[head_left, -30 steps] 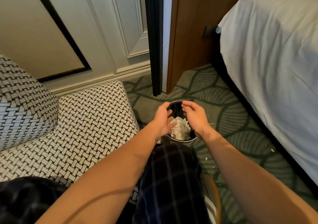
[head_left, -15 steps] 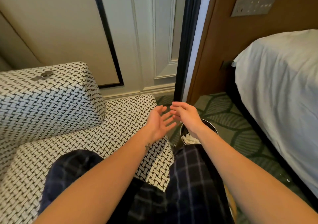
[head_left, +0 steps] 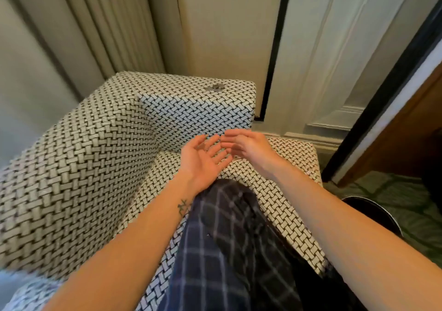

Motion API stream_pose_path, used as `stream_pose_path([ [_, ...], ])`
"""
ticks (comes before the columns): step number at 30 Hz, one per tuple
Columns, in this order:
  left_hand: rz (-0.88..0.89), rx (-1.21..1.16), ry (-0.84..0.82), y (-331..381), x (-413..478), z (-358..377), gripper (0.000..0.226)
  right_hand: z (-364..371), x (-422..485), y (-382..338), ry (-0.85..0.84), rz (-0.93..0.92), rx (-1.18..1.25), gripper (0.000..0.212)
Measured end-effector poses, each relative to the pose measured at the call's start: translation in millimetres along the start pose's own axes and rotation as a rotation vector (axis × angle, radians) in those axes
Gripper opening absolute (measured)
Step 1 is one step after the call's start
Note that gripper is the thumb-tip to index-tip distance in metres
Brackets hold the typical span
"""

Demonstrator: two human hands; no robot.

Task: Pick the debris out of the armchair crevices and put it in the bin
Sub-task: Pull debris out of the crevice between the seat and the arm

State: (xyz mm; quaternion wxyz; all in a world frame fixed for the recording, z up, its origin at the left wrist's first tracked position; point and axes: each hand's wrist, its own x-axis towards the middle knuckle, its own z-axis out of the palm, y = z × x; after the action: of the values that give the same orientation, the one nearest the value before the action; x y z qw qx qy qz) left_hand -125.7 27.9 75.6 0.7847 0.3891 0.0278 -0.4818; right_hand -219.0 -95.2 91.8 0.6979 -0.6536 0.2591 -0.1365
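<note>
Left hand and right hand hover empty, fingers loose, over the armchair seat — its crevice lies ahead-left, nearer the left hand.

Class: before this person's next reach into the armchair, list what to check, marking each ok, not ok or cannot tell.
1. Left hand empty: ok, palm up, fingers straight.
2. Right hand empty: ok, fingers relaxed, nothing seen in it.
3. Bin close by: ok, its rim shows on the floor right of the seat.
4. Crevice free of debris: cannot tell, its depth is hidden.
5. Armchair top free of debris: not ok, a small dark piece lies there.
</note>
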Motion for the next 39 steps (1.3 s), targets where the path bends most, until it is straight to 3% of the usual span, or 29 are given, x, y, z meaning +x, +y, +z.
stream_pose_path([
  [8, 0.136, -0.154, 0.16, 50, -60, -132, 0.052, 142, 20, 14, -0.374, 0.063, -0.165, 0.029],
  [14, 0.133, -0.324, 0.269, 35, -106, -214, 0.055, 212, 13, 39, -0.571, 0.082, -0.382, 0.034],
  [19, 0.033, -0.462, 0.211, 4, -146, -257, 0.066, 252, 5, 64, -0.65, 0.078, -0.549, 0.034],
  [26, 0.038, -0.522, 0.217, -24, -184, -305, 0.066, 285, -18, 101, -0.833, 0.046, -0.832, 0.031],
  [30, 0.019, -0.452, 0.157, -31, -188, -321, 0.069, 297, -30, 122, -0.86, -0.008, -0.987, 0.038],
  [35, -0.085, -0.473, 0.09, -36, -185, -327, 0.072, 308, -39, 139, -0.827, -0.329, -1.307, 0.037],
  [39, -0.096, -0.482, 0.063, -36, -184, -328, 0.074, 307, -42, 147, -0.721, -0.426, -1.274, 0.028],
])
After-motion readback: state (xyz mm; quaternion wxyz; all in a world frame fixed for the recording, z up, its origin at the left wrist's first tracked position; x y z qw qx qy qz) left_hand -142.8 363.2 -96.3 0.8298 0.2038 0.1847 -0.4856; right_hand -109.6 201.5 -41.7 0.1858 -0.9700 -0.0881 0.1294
